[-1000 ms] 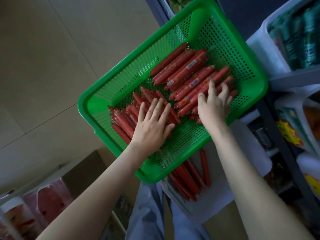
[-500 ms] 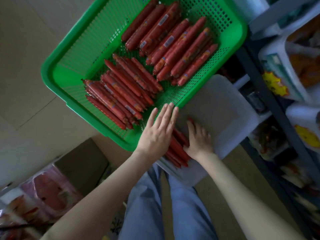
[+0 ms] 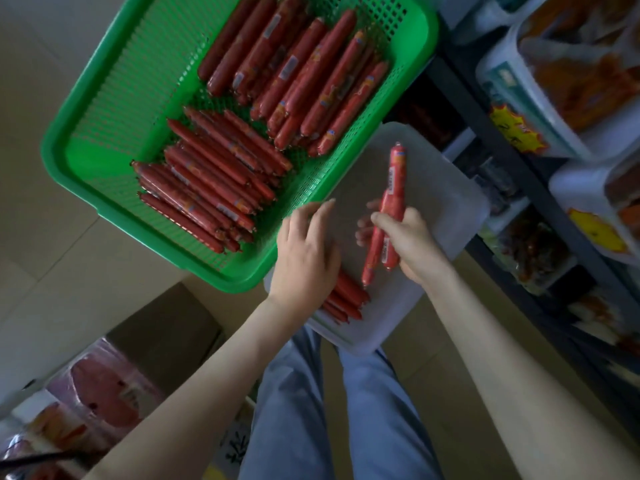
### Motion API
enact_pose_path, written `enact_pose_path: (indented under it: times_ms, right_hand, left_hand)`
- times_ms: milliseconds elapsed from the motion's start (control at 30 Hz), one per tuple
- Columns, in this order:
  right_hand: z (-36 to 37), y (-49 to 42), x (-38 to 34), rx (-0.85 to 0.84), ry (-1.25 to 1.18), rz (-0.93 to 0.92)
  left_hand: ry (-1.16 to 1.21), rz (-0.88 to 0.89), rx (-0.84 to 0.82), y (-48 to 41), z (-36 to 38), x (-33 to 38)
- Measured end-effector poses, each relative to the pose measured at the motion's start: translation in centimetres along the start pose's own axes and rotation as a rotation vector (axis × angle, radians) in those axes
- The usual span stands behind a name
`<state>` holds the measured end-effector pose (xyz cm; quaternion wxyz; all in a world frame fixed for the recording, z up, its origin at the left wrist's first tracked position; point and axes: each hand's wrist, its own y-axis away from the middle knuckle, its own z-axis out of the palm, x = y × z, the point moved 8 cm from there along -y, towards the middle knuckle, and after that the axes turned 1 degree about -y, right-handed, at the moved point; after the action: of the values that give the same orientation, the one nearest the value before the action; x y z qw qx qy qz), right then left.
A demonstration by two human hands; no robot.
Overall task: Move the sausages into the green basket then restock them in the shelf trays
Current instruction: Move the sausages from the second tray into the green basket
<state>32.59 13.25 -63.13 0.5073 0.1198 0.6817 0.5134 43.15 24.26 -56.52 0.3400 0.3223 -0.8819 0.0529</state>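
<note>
The green basket lies at upper left and holds several red sausages in two piles. Below its right edge sits a white shelf tray with a few thin sausages at its near end. My right hand grips two or three sausages over the tray, their ends pointing up and away. My left hand hovers over the tray's near end with relaxed fingers, partly covering the thin sausages there.
A dark shelf unit runs along the right with white trays of packaged snacks and yellow price tags. A cardboard box and red packets lie on the floor at lower left. My legs are below the tray.
My right hand has lifted a few sausages out of the tray's near end. My left hand has drawn back slightly over the tray. The view has shifted, bringing basket and tray closer.
</note>
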Motion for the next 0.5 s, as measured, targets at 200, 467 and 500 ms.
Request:
enact_pose_path:
  times_ms: [200,467,500]
  right_hand:
    - [2.4,3.9,-5.3,-0.157,-0.278,-0.112]
    - [7.3,3.1,-7.9,-0.125,-0.029,-0.207]
    - [7.9,2.8,-8.1,-0.101,0.029,-0.240]
  left_hand:
    - [0.348,-0.306,-0.371,-0.5,1.1,2.2]
    - [0.089,-0.459,-0.133,-2.2,-5.0,-1.8]
    - [0.022,-0.520,-0.088,-1.8,-6.1,-3.4]
